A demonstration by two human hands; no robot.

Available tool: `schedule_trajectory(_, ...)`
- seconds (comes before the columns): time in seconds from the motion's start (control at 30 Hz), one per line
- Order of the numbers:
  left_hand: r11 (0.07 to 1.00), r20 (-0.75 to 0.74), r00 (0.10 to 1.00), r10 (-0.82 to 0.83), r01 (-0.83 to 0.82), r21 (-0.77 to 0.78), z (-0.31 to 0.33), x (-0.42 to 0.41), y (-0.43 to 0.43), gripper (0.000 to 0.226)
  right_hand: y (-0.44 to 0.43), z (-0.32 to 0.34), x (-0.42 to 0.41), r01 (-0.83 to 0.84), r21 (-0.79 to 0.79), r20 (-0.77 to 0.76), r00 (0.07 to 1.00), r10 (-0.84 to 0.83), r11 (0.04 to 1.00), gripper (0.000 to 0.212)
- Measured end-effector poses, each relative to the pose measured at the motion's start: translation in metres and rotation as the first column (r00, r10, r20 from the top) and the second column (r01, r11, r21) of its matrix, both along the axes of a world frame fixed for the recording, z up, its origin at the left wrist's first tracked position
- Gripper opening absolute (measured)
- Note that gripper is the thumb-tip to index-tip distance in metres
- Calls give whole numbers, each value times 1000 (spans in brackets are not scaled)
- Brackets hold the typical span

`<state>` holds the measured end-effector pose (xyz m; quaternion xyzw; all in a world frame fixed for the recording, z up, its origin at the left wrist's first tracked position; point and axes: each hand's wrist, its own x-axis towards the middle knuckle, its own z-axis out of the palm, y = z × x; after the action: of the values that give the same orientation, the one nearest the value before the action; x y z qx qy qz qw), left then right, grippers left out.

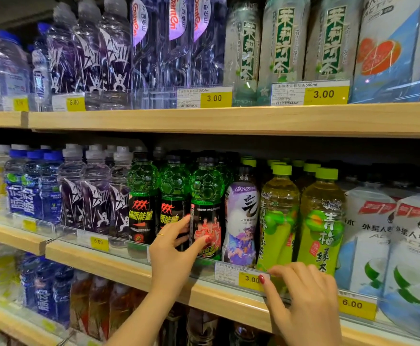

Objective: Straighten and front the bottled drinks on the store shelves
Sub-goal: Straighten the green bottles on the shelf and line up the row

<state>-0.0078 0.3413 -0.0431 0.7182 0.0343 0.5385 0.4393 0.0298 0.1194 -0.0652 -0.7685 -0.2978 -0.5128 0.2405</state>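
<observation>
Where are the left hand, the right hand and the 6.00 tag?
left hand (172, 248), head view, back of the hand
right hand (306, 295), head view, knuckles
6.00 tag (354, 305), head view, yellow price field

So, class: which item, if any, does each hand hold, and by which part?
Left hand grips the green football-shaped bottle by its lower black label. Right hand holds nothing.

Along the front edge of the wooden middle shelf (119, 263) stand blue-capped bottles (32, 191), purple sports-drink bottles (94, 193), green ball-topped energy-drink bottles (144, 196), a lilac-labelled bottle (241, 221), green tea bottles (321, 221) and white electrolyte-water bottles (369, 236) toward its right end.
</observation>
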Motion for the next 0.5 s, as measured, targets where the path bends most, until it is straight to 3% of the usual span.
schedule_trajectory(0.37,998,-36,998,-59,58,-23,6,1,8,51,-2,2,-1,-8,4,-38,999,8,1000,30)
schedule_trajectory(0.5,995,-49,994,-98,98,3,7,-4,11,50,-2,4,-4,-13,-1,-61,998,13,1000,43)
